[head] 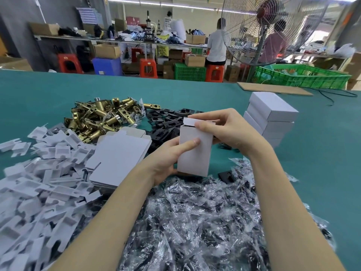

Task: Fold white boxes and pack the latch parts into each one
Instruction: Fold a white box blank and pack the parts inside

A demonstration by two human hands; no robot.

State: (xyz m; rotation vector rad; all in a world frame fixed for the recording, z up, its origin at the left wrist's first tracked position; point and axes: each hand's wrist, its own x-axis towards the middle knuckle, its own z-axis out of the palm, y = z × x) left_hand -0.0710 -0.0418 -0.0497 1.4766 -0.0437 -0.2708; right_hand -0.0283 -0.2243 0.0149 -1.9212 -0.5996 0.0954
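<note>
A small white box (195, 153) stands upright above the table at centre. My left hand (168, 157) grips its lower left side, thumb across the front face. My right hand (224, 128) holds the top end, thumb on the top front edge, fingers around the raised top flap (190, 121). What is inside the box is hidden. Brass latch bolts (99, 118) lie heaped at back left, with black strike plates (168, 124) beside them. A stack of flat white box blanks (119, 155) lies left of my hands.
White cardboard inserts (39, 182) cover the left side of the teal table (322, 173). Clear bags with dark parts (195, 222) are heaped at the front. Closed white boxes (271, 118) are stacked at right. A floor fan (269, 28), a green crate (300, 76) and seated people are beyond.
</note>
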